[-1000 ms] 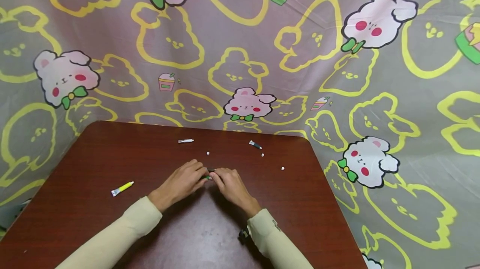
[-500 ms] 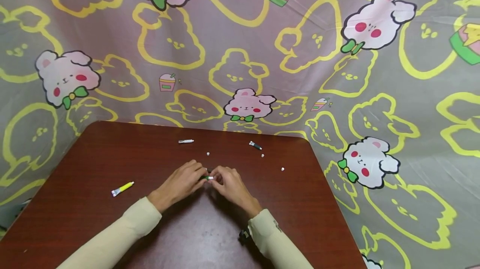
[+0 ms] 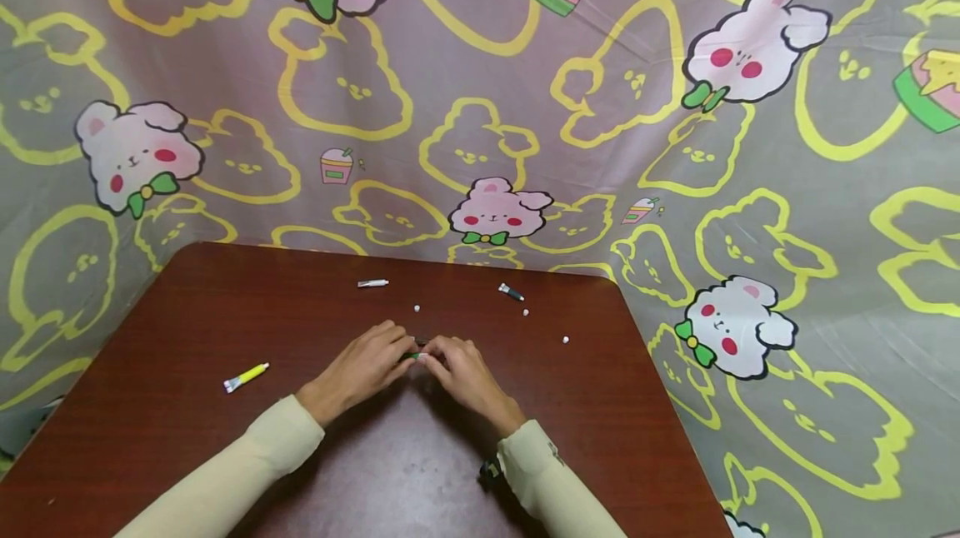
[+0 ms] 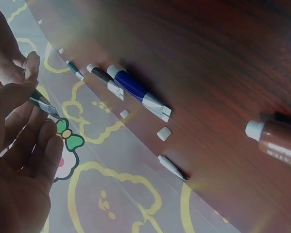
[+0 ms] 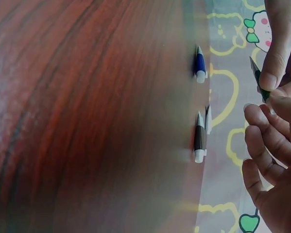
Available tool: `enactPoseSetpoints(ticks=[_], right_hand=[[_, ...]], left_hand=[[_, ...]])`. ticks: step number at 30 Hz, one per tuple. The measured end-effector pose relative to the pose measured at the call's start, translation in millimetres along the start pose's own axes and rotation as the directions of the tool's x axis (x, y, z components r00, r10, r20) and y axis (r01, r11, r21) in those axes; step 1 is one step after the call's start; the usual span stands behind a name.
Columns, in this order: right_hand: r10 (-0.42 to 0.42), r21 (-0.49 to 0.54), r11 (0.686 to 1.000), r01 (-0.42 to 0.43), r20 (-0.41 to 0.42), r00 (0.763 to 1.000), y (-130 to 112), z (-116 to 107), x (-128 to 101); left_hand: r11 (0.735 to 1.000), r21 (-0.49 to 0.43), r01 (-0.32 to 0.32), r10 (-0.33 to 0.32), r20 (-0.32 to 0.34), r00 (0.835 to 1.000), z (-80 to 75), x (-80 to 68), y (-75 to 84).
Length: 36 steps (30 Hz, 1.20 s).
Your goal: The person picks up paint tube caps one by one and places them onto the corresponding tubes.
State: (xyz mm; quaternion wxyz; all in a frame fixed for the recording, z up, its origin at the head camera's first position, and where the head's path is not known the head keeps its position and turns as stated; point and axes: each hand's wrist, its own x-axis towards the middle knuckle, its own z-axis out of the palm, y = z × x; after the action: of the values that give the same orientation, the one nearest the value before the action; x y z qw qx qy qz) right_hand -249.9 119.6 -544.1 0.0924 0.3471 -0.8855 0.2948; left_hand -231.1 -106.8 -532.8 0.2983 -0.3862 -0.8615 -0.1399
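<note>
Both hands meet over the middle of the table around a small green paint tube point(image 4: 42, 102) with a metal crimped end. My left hand point(image 3: 367, 359) pinches the tube's body between thumb and fingers. At the white-capped end, the fingers of my right hand point(image 3: 463, 371) pinch the tube, mostly covering the cap. The tube's crimped end points up past the left thumb in the right wrist view. Just beyond the hands lie a blue paint tube point(image 4: 135, 87) and a dark brown paint tube point(image 4: 105, 80), largely hidden in the head view.
A yellow paint tube point(image 3: 246, 377) lies at left, a white one point(image 3: 372, 283) and a dark teal one point(image 3: 512, 292) toward the back. Several loose white caps point(image 3: 417, 308) dot the table point(image 3: 225, 296). A brown tube point(image 4: 283, 145) shows in the left wrist view. Patterned cloth point(image 3: 480, 63) hangs behind.
The right fingers lift and turn slightly at the tube's end, baring the white cap half a second ago, then close over it again. The left hand stays in place.
</note>
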Motion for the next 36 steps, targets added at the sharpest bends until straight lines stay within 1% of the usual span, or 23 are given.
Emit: enactPoseSetpoints(ticks=[3, 9, 14, 23, 27, 33, 36], right_hand=[[0.001, -0.019, 1.0, -0.001, -0.003, 1.0, 1.3, 1.1, -0.3], [-0.041, -0.057, 0.998, 0.039, -0.035, 0.999, 3.3, 2.5, 0.2], [-0.047, -0.022, 0.999, 0.046, -0.034, 0.998, 2.9, 2.6, 0.8], [-0.051, 0.055, 0.997, 0.053, -0.039, 0.998, 2.0, 0.5, -0.3], [-0.044, 0.084, 0.995, 0.047, -0.035, 0.998, 2.3, -1.1, -1.0], [-0.035, 0.022, 0.999, 0.036, -0.046, 0.998, 2.1, -2.7, -2.9], [-0.032, 0.019, 0.999, 0.032, -0.043, 0.999, 2.4, -2.8, -3.5]], left_hand=[[1.0, -0.002, 0.0, 0.0, 0.009, 1.0, -1.0, 0.8, 0.7], [1.0, -0.011, -0.018, 0.018, -0.003, 1.0, -1.1, 1.2, 1.2], [1.0, -0.01, -0.024, 0.024, -0.017, 1.0, 0.1, 0.8, 1.2], [1.0, 0.015, -0.005, 0.005, 0.008, 1.0, 2.8, -0.9, -0.1], [1.0, -0.001, 0.002, -0.002, 0.013, 1.0, 2.3, -0.7, 0.2], [1.0, -0.023, 0.005, -0.005, 0.01, 1.0, 1.8, -0.1, 1.5], [1.0, -0.02, 0.006, -0.006, 0.011, 1.0, 2.1, 0.3, 2.0]])
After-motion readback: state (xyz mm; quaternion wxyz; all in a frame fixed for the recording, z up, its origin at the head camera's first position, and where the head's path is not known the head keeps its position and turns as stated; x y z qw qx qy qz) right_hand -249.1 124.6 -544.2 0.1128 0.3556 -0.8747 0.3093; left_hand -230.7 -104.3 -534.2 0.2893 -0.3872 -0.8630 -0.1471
